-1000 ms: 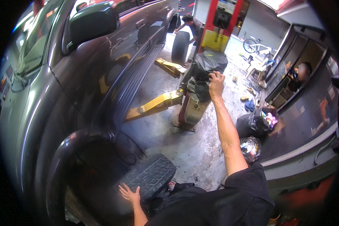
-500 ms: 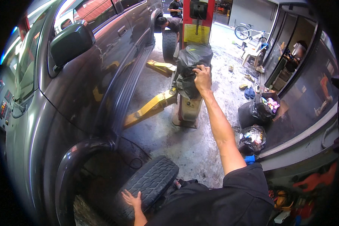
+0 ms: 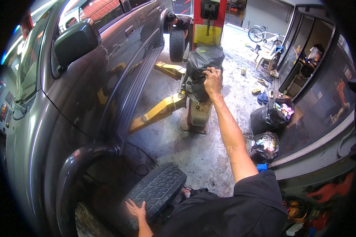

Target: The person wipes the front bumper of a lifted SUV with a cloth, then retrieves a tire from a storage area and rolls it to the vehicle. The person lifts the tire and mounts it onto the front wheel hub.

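My right arm reaches forward to a lift post [image 3: 209, 33], red with a yellow label. There my right hand [image 3: 213, 81] is closed, fingers curled against a box wrapped in black plastic [image 3: 203, 59]; what lies under the fingers is hidden. Low in front of me, a chunky-treaded wheel tyre [image 3: 162, 183] stands by the open front wheel arch [image 3: 87, 158] of a dark grey vehicle [image 3: 99, 67]. On the tyre's tread rests my left hand [image 3: 136, 209], fingers spread, not gripping it.
Yellow lift arms [image 3: 158, 110] extend from the post under the vehicle. Beyond, a co-worker [image 3: 182, 21] bends by another tyre [image 3: 177, 45]. At right are black rubbish bags [image 3: 269, 118], shoes [image 3: 261, 96], a chair [image 3: 267, 57] and a bicycle [image 3: 265, 35]. A dark hose [image 3: 141, 170] lies near the tyre.
My left hand has shifted slightly left on the tyre. My right hand stays at the plastic-wrapped box. A second person standing behind the co-worker has gone from view.
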A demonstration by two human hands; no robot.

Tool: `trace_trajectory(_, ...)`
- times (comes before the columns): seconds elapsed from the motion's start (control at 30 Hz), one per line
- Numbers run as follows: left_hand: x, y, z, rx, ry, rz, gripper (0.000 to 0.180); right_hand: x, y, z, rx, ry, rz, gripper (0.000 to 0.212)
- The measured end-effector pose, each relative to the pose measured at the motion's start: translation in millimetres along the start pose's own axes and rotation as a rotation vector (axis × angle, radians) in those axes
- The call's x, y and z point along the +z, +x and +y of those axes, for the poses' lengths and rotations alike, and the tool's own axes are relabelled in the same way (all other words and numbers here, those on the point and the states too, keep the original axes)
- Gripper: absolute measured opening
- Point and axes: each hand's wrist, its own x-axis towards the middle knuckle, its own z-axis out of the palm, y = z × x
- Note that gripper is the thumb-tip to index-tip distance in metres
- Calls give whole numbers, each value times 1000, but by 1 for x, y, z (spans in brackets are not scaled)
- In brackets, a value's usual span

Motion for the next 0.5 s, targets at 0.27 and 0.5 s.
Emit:
trace_trajectory(0.27,3,1,-12,53,-14,32,118,-2,-2,-4,24,17,7,25)
trace_trajectory(0.5,2,-4,-22,41,5,31,116,-4,-11,-6,26,34,13,24)
